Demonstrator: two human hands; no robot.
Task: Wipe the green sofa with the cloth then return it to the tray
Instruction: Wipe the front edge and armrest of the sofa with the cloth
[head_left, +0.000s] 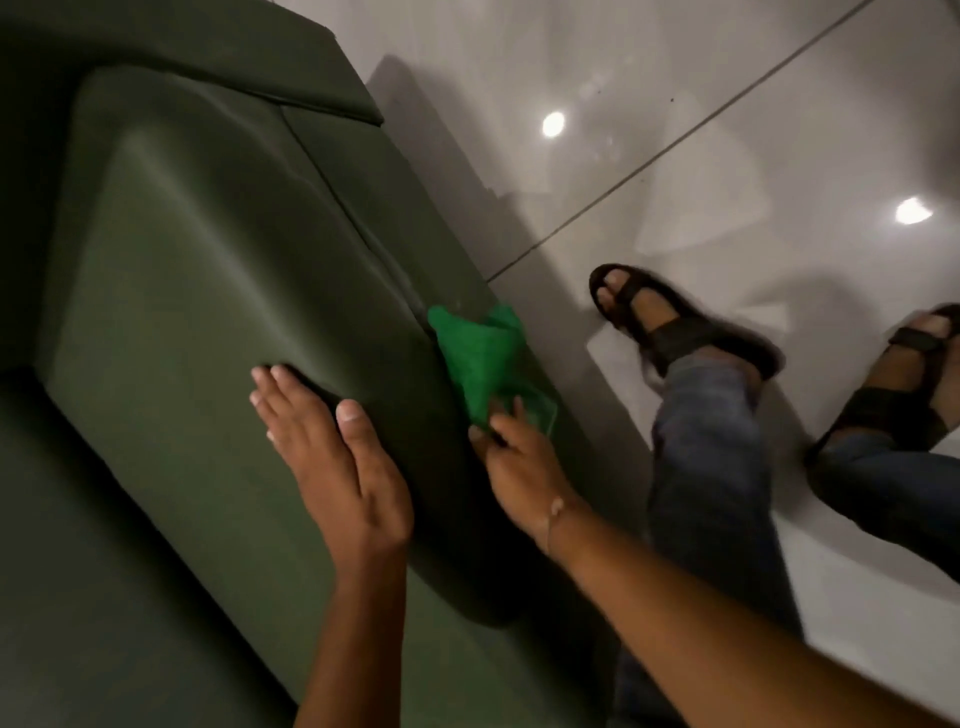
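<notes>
From the head view, your right hand (511, 462) sits just right of centre with its fingers pinched together on the near end of the bright green cloth (480, 358). The cloth runs up and slightly left from those fingertips, its long axis following the front edge of the green sofa (208, 270), and its far end lies bunched against the seam. So the cloth is ahead of your fingers, toward the upper part of the frame, and pressed to the sofa's side face.

Your left hand (332, 457), lower centre, lies flat on the cushion with fingers straight and close together, gripping nothing; it looks to be steadying the cushion. Your right hand is the one on the cloth. No tray shows anywhere, so the return is likely not near.
</notes>
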